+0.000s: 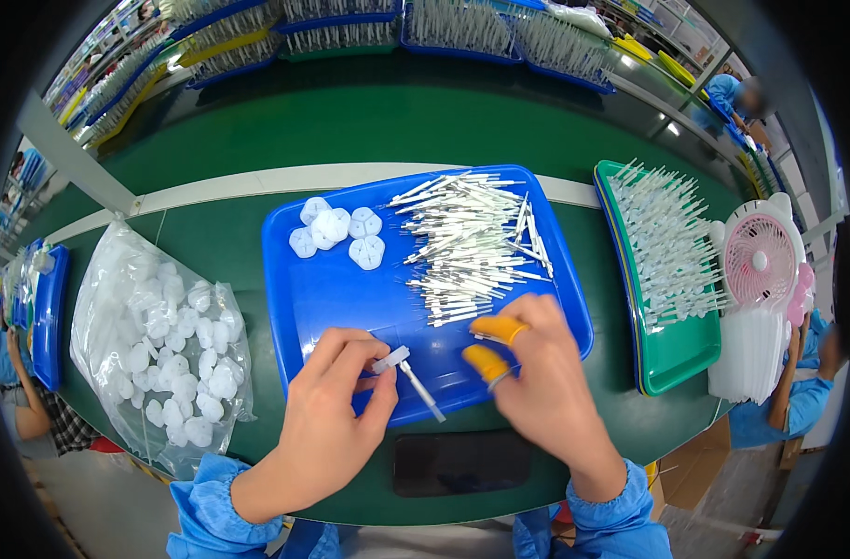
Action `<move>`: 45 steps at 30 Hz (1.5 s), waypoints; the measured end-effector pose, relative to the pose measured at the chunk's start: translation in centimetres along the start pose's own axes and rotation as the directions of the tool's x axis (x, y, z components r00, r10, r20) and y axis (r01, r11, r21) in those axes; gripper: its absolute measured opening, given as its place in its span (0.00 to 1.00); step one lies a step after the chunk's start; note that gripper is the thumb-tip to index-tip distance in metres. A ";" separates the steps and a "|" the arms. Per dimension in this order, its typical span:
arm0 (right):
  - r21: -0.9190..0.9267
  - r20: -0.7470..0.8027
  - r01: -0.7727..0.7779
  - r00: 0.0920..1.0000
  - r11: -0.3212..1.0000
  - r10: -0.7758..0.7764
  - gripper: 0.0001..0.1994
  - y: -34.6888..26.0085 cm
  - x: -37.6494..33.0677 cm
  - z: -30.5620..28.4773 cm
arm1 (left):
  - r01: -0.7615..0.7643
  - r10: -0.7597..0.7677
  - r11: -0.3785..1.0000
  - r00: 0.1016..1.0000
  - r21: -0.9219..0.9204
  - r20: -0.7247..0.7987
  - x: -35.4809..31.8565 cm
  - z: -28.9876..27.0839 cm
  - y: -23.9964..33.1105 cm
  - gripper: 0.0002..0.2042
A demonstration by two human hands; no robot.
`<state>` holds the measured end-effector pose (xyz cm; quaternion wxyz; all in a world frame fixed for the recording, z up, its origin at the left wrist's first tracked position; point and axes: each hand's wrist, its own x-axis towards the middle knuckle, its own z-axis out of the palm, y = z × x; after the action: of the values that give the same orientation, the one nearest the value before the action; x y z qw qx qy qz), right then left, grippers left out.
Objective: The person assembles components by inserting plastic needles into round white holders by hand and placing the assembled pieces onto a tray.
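My left hand [336, 401] pinches a small white plastic disc [390, 360] over the near edge of a blue tray [322, 298]. A thin white stick [421, 391] sticks out of the disc, slanting down to the right. Yellow finger cots cover the thumb and forefinger of my right hand [541, 373], which is slightly blurred. Its two fingertips are apart, with nothing visible between them, just below a pile of thin white sticks [467, 247] with fine metal-looking ends. At the tray's far left lie several loose white discs [331, 226] with petal-like segments.
A clear plastic bag [178, 345] of white discs lies left of the tray. Right of it, a green tray [681, 359] holds upright stick pieces [672, 242], beside a pink fan [760, 253]. A dark phone-like slab [460, 463] lies at the near edge. Filled trays [462, 33] line the back.
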<state>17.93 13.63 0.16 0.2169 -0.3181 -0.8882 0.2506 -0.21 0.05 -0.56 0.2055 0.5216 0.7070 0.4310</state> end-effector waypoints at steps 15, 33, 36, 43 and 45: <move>0.316 0.233 0.118 0.952 0.941 -0.198 0.23 -1.1 -1.4 0.2 | 0.155 -0.128 0.968 0.981 -0.195 0.144 0.4 -0.7 0.3 0.08; 0.273 0.105 0.131 0.981 0.953 -0.165 0.21 -1.4 -1.9 2.2 | 0.121 -0.110 0.986 0.989 -0.118 0.094 0.2 0.4 0.3 0.08; 0.319 0.076 0.095 0.989 0.943 -0.125 0.19 -2.0 -2.1 2.3 | 0.034 -0.029 0.994 0.999 -0.102 0.045 0.0 0.3 0.3 0.08; 0.407 -0.027 0.102 0.995 0.908 -0.100 0.17 -2.6 -2.3 2.5 | -0.088 0.089 0.996 0.996 -0.029 0.016 -0.6 0.2 0.2 0.10; 0.393 -0.047 0.120 0.993 0.912 -0.110 0.19 -2.5 -2.3 2.8 | -0.099 0.100 0.995 0.995 -0.022 0.030 -0.9 0.3 0.2 0.11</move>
<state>16.92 9.55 -1.06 0.3015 -0.2179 -0.8338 0.4079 0.49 -0.61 -0.71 0.1999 0.5609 0.6724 0.4396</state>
